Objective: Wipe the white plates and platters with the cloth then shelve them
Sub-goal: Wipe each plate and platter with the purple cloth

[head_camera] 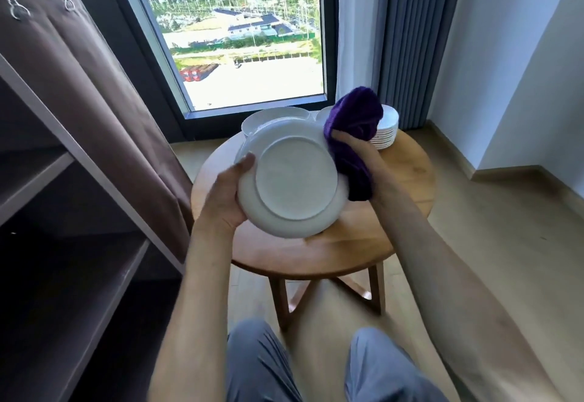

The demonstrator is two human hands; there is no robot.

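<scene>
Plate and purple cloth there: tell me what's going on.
A person holds a white plate tilted, underside facing the camera, gripped at its edge by the left hand. The right hand clutches a purple cloth against the plate's right rim, wiping it. More white plates sit stacked on the round wooden table. Shelves stand at left.
</scene>
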